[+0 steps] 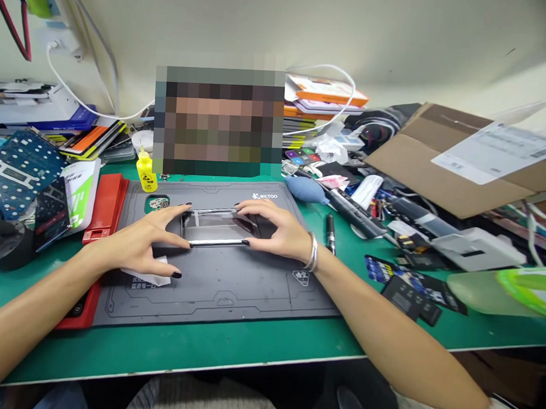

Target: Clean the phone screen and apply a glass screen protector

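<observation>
A smartphone (215, 227) with a glossy, see-through-looking face and a bright metal edge lies sideways at the middle of the grey work mat (246, 288). My left hand (140, 238) spans its left end, one fingertip at the far corner and another at the near corner; the thumb sticks out apart. Around the right end, my right hand (278, 229) grips with the index finger on the far edge and the thumb on the near edge. Beneath my left thumb lies a white wipe (154, 276). A metal bangle (314, 251) circles my right wrist.
Left of the mat are a red tray (105, 200) and a yellow bottle (146, 172). To the right lie a blue air blower (306, 189), a black pen-like tool (330, 231), flat batteries (402, 297) and a cardboard box (456, 158). A blurred-out area (220, 124) covers the back.
</observation>
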